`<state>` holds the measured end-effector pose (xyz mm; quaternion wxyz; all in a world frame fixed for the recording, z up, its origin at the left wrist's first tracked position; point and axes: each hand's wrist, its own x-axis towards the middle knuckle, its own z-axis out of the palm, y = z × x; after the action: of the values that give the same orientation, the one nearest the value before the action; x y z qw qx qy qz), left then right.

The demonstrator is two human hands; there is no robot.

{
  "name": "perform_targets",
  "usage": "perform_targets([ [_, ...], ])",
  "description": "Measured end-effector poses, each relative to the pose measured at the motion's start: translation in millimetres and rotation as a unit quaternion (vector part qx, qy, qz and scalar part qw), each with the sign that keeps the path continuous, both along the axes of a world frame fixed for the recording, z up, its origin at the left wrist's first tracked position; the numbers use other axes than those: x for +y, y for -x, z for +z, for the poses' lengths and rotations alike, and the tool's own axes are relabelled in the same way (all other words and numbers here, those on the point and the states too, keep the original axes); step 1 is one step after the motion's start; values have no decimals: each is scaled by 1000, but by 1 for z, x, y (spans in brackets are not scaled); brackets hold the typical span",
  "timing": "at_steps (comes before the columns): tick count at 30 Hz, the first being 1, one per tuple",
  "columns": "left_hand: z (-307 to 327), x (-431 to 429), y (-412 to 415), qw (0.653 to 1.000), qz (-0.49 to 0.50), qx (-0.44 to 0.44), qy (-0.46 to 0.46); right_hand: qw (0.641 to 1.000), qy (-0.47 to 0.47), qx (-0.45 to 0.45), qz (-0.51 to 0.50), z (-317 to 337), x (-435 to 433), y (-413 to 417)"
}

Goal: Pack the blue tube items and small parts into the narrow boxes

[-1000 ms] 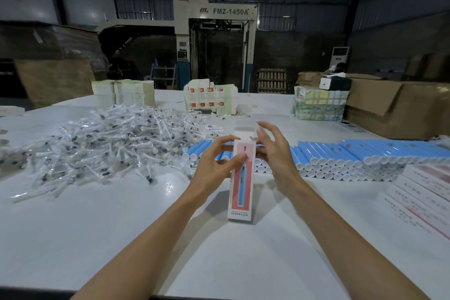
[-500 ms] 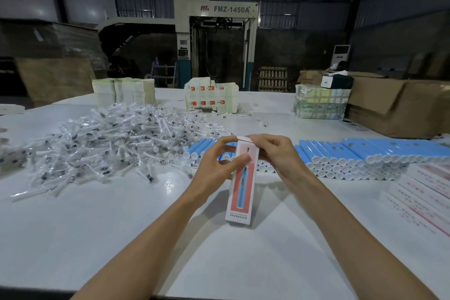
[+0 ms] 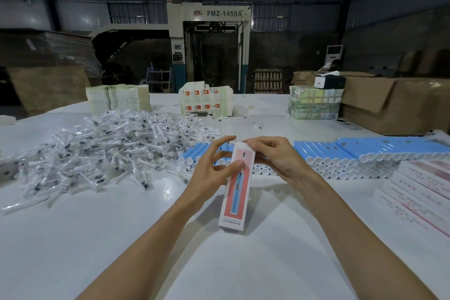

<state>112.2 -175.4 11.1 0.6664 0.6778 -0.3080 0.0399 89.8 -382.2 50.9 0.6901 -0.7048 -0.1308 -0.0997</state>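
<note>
One narrow box is in hand, held upright and slightly tilted above the counter, with its lower end nearer the viewer. Its red face shows a blue tube picture. The left hand grips the upper half, thumb pressed on the face and the other fingers spread behind and beside it. The right hand has its fingers curled onto the white top flap – whether that flap is fully closed cannot be told.

Blue tubes lie stacked in layers behind the hands, white caps toward the viewer; there are too many to count, and the middle of the stack is hidden by the hands. One heap of small parts in clear wrappers spreads across the left, its near-left edge cut off. Finished boxes lie flat at the right – the frame cuts them off, so their number is unclear. At the far edge stand pale paper stacks, printed flat cartons, one wrapped bundle and a brown cardboard carton. Bare counter lies between the heap and the finished boxes.
</note>
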Motion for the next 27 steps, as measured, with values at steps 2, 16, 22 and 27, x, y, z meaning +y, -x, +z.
perform_targets([
  [2, 0, 0, 0, 1000, -1, 3, -4, 1000, 5, 0, 10, 1, -2, 1],
  [16, -2, 0, 3, 1000, 3, 10, 12, 998, 57, -35, 11, -1, -6, 4],
  [22, -2, 1, 5, 1000, 2, 14, 13, 994, 90, -62, 5, -2, -6, 5],
  [27, -2, 0, 6, 1000, 5, 13, 11, 991, 108, -79, -17, -6, -5, 1],
])
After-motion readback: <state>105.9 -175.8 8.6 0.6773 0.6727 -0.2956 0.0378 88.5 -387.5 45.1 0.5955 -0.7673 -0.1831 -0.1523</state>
